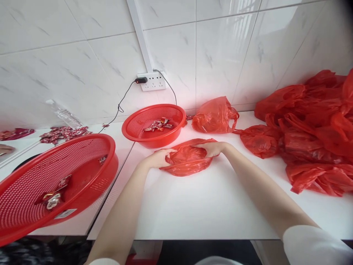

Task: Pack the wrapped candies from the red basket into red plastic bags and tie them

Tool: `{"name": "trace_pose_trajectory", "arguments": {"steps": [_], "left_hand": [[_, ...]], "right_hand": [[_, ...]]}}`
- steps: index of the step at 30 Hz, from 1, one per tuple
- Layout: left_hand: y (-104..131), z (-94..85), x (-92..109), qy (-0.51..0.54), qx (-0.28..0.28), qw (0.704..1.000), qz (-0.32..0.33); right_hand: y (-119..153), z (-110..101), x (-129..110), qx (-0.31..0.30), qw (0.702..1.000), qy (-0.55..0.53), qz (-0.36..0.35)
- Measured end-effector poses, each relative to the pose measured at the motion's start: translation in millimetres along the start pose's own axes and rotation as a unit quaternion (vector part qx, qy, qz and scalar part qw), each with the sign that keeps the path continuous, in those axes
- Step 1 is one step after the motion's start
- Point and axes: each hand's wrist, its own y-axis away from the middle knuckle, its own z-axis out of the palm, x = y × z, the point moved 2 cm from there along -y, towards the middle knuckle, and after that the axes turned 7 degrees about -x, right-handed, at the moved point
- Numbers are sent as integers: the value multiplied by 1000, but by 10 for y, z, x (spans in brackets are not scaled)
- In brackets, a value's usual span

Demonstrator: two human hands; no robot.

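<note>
A red plastic bag rests on the white table in front of me, its mouth spread wide. My left hand grips the bag's left edge, fingertips tucked inside the opening. On the opposite side, my right hand is closed on the right edge, some fingers hidden within the bag. Just behind it stands a red perforated basket with several small wrapped packets on its bottom. Another red bag, bulging and upright, is at the back near the wall.
To the left stands a larger red basket holding a few packets. More packets and a clear plastic bottle lie behind it. Red bags are heaped at right. A cable runs from the wall socket. Part of another person's hand shows far left.
</note>
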Motion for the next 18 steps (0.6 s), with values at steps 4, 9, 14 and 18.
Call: {"name": "trace_pose_trajectory", "arguments": {"steps": [4,9,14,18], "left_hand": [[-112,-43,-134,139,70,988,6],[-212,-31,-95,423,167,885,-100],[-163,-52,22,572,175,791,-128],[-97,-94,78,642,105,757,-60]], "right_hand": [[7,0,-69,5,1000,-9,14],[-44,-4,-217,113,993,23,15],[-125,48,-323,185,979,87,20],[-164,119,-383,233,961,141,46]]}}
